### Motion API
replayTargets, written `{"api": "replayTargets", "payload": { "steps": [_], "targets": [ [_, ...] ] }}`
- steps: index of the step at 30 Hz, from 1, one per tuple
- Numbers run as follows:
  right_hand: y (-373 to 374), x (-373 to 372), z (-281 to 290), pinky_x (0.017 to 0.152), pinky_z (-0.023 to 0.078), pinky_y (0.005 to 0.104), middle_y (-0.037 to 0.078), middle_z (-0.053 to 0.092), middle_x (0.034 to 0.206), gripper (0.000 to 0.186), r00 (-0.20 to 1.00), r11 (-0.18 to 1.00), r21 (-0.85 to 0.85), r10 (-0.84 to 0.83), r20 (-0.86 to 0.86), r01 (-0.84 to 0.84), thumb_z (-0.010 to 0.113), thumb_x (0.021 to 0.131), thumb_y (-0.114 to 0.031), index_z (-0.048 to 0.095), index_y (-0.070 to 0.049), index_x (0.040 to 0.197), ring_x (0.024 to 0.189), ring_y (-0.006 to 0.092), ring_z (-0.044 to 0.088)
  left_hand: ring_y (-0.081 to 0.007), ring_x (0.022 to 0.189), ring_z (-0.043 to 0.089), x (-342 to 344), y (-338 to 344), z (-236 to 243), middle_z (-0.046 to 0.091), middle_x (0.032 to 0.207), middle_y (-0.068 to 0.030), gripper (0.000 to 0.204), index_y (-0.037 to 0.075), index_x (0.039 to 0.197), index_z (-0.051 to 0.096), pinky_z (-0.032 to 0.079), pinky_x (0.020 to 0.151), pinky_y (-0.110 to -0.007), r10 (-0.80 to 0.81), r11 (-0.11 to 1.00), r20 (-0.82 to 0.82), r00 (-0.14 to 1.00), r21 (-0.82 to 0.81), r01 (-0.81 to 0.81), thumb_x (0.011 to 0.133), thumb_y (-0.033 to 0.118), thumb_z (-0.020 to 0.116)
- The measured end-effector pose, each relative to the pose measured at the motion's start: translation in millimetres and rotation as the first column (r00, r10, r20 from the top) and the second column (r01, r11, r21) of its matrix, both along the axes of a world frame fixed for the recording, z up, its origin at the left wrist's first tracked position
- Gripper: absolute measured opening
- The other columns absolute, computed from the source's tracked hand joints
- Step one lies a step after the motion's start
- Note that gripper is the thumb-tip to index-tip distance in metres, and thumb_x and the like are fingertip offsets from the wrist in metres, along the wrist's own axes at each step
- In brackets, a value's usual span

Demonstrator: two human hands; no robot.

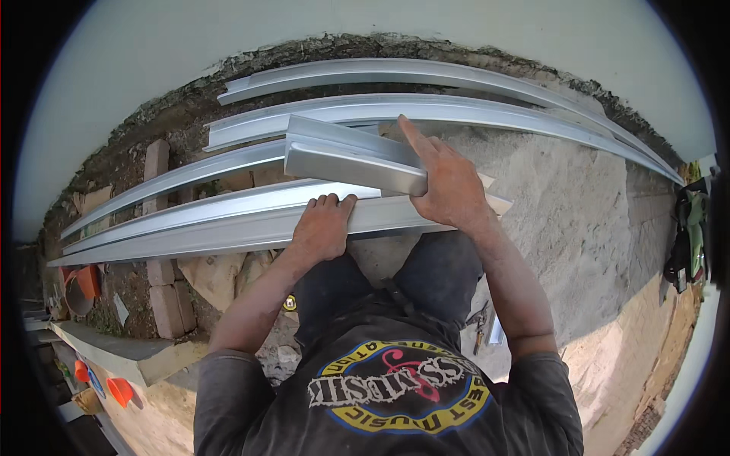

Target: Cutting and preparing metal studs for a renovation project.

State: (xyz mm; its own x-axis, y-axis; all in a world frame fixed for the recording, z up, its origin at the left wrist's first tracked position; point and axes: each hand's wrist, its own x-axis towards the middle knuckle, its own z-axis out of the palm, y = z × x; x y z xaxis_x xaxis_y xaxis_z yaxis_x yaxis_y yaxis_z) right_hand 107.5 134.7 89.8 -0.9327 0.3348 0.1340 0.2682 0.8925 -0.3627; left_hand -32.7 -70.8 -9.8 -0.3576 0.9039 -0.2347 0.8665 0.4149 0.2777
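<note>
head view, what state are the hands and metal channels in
Short channel, gripped near its right end, set at an angle to the front long channel
Right hand, closed on the short channel, index finger extended
Left hand, fingers over the front long channel
Front long channel, lying crosswise
Rearmost channel, unheld, lying nearest the wall

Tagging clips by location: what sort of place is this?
Likely an outdoor building site or work yard: long metal channels lie along a pale wall with a ragged base, and blocks sit on bare soil.
</note>
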Motion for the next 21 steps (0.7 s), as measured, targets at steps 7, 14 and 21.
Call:
{"api": "replayTargets", "payload": {
  "steps": [7, 14, 21],
  "targets": [
    [53, 26, 17, 0.097, 0.055, 0.0475, 0.022, 0.065, 0.118, 0.084, 0.915, 0.957, -0.275, -0.193, -0.354, 0.095, 0.076, 0.076, -0.018, 0.041, -0.009, 0.152, 0.11, 0.0371, 0.066, -0.0398, 0.116, 0.058, 1, -14, -5, 0.061, 0.116, -0.0239, 0.063, 0.002, 0.136, 0.053, 0.044, 0.104, -0.048, 0.024, 0.998, -0.051, 0.998, 0.058, -0.021, 0.074, 0.002, 0.062],
    [204, 195, -111, 0.097, 0.055, 0.0522, 0.024, 0.066, 0.109, 0.046, 0.18, 0.178, -0.891, -0.945, -0.273, -0.417, 0.067, 0.085, -0.013, 0.057, 0.01, 0.123, 0.102, 0.037, 0.068, -0.0406, 0.117, 0.054, -1, -7, 15, 0.057, 0.12, -0.0231, 0.077, 0.003, 0.137, 0.049, 0.041, 0.106, -0.047, 0.006, 0.998, -0.085, 0.996, 0.07, 0.0, 0.063, 0.004, 0.073],
    [140, 108, 44, 0.076, 0.063, 0.0418, 0.018, 0.069, 0.092, 0.04, 0.725, 0.598, -0.797, -0.584, -0.366, 0.08, 0.066, 0.083, -0.015, 0.06, 0.011, 0.113, 0.087, 0.0291, 0.072, -0.0408, 0.116, 0.055, 0, 3, 5, 0.058, 0.12, -0.0234, 0.078, 0.002, 0.138, 0.049, 0.041, 0.106, -0.047, -0.01, 0.998, -0.112, 0.994, 0.053, 0.016, 0.064, 0.004, 0.072]
  ]
}}
